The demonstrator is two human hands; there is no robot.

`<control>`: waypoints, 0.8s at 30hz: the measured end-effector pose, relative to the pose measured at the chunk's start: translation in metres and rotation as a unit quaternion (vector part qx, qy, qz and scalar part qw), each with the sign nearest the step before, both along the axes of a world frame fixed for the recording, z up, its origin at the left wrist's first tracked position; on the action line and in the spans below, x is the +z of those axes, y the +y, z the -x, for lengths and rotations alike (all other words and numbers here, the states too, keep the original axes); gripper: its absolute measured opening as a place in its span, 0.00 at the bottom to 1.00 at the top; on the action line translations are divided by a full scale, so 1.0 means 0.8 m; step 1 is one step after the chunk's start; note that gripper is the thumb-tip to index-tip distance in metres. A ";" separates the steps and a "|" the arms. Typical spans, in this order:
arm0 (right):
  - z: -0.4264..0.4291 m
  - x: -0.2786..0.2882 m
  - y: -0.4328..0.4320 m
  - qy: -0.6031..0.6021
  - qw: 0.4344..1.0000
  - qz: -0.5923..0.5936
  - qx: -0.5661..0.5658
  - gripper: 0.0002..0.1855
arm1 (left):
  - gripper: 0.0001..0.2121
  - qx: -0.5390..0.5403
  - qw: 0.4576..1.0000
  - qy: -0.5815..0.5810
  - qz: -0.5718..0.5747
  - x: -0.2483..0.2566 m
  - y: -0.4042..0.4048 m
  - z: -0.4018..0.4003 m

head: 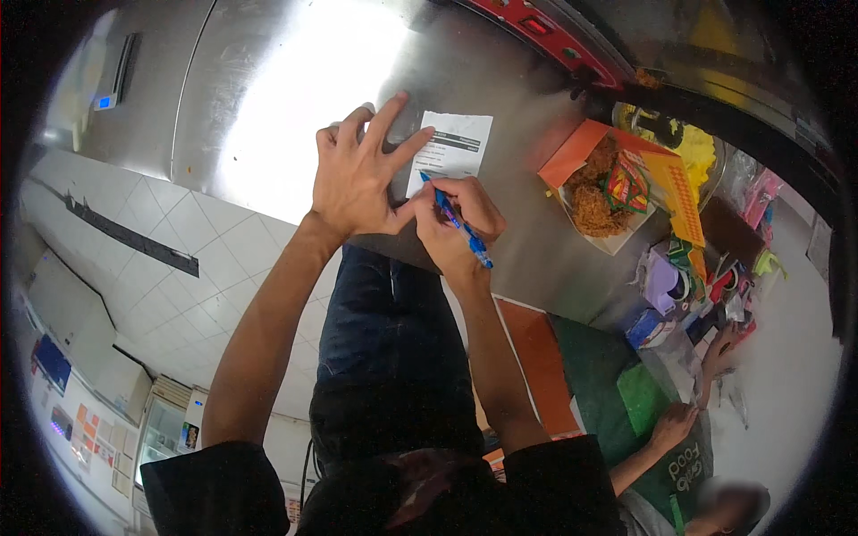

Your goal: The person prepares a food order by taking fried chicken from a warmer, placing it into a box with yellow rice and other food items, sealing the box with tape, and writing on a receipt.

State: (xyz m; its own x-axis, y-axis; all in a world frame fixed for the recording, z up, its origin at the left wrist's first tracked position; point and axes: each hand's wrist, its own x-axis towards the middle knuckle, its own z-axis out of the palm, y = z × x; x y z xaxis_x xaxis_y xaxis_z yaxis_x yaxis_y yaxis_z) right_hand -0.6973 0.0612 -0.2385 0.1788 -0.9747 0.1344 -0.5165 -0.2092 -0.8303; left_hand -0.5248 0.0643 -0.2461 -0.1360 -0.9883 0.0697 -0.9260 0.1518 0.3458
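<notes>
A small printed paper slip (462, 127) lies on the stainless steel counter (516, 134) in front of me. My right hand (459, 228) holds a blue pen (462, 228), its tip touching or just above the lower left part of the slip. My left hand (365, 174) is spread, fingers apart, on the counter at the slip's left, one fingertip over the slip's upper left edge. To the right stands an open orange cardboard box (563, 157) with pieces of fried chicken (598, 211) and a sauce sachet (627, 182) in it.
Behind the box sits a clear container with yellow food (702, 157). A purple tape dispenser (660, 280) and assorted clutter lie at the counter's right end. Another person's hands (673, 425) are at the lower right, by a green bag (583, 362). Red-fronted equipment (536, 27) borders the counter's back.
</notes>
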 end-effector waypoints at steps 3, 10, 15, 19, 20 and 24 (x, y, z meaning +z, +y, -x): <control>0.002 -0.010 0.001 0.001 1.000 0.011 0.004 0.09 | 0.29 -0.001 1.000 -0.004 -0.010 0.003 -0.001 0.001; 0.002 -0.016 -0.003 -0.016 0.999 0.029 0.014 0.10 | 0.28 -0.004 0.999 0.012 -0.035 0.005 -0.002 0.000; 0.005 -0.008 -0.002 0.009 1.000 0.008 -0.001 0.08 | 0.30 -0.007 0.999 0.017 -0.050 0.008 -0.001 0.000; 0.020 -0.013 0.012 -0.026 0.999 -0.033 -0.019 0.07 | 0.32 -0.012 0.999 0.010 -0.044 0.006 0.000 -0.001; 0.025 -0.017 0.014 -0.027 0.999 -0.031 -0.031 0.06 | 0.32 -0.013 0.999 0.011 -0.042 0.004 0.000 -0.001; 0.022 -0.008 0.010 0.005 0.999 -0.034 -0.013 0.06 | 0.32 -0.010 0.999 0.015 -0.040 0.009 -0.001 -0.001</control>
State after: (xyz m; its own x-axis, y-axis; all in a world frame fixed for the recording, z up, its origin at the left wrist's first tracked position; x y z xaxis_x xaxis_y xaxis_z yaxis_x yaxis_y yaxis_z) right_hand -0.7151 0.0690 -0.2447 0.1550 -0.9858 0.0652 -0.5293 -0.1385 -0.8370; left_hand -0.5243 0.0638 -0.2388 -0.1551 -0.9879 -0.0043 -0.9121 0.1415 0.3847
